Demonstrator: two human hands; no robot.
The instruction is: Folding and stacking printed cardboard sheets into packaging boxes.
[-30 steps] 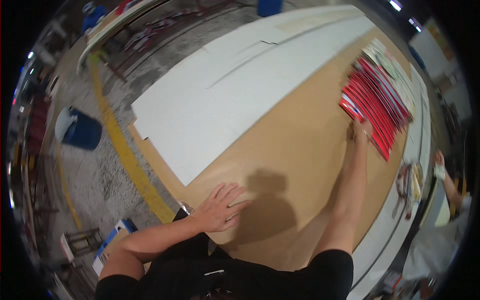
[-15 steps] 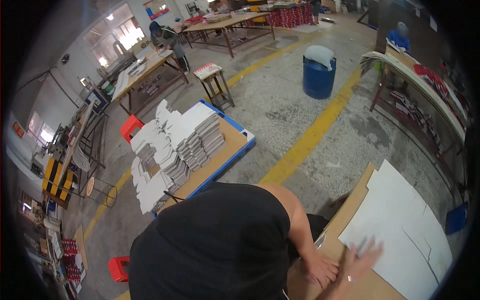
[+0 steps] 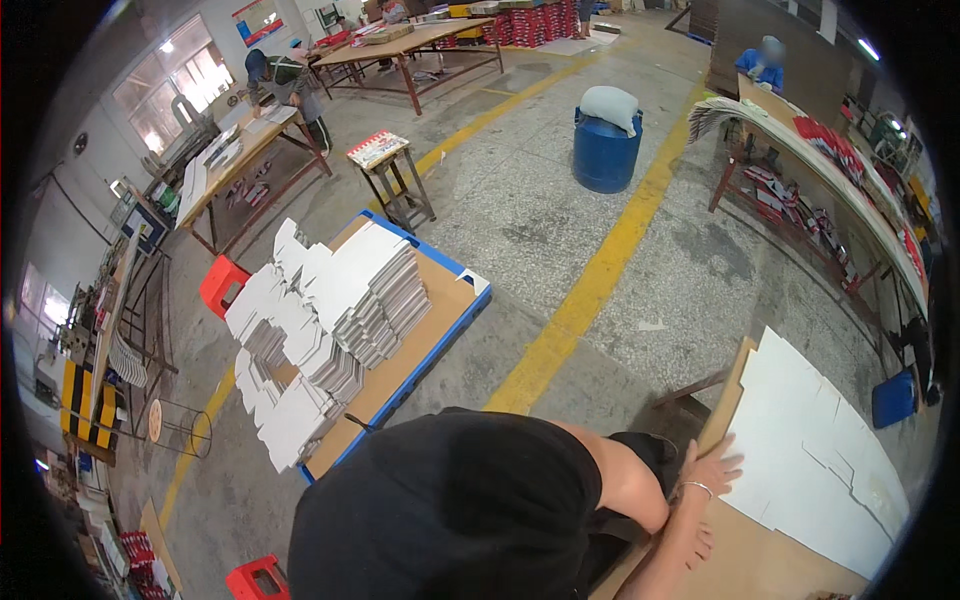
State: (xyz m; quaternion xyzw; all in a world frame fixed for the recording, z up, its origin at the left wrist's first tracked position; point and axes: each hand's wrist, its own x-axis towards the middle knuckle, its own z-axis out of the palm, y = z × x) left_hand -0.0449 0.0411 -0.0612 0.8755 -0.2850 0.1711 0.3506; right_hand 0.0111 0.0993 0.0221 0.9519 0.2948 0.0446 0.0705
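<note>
Workshop, brown surface (image 3: 760, 560): left hand (image 3: 712, 470) flat, released, at its near edge beside white sheets (image 3: 820, 470); other hand's state indiscernible.

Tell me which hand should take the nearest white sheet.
Probably the left. The left hand lies flat on the brown board, its fingertips at the edge of the white sheets. The right hand is mostly hidden, farther from them.

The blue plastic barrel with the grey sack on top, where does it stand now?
In the head view the blue plastic barrel stands upper centre on the concrete floor, just left of the yellow floor line, between the small wooden stool and the long curved table.
</note>
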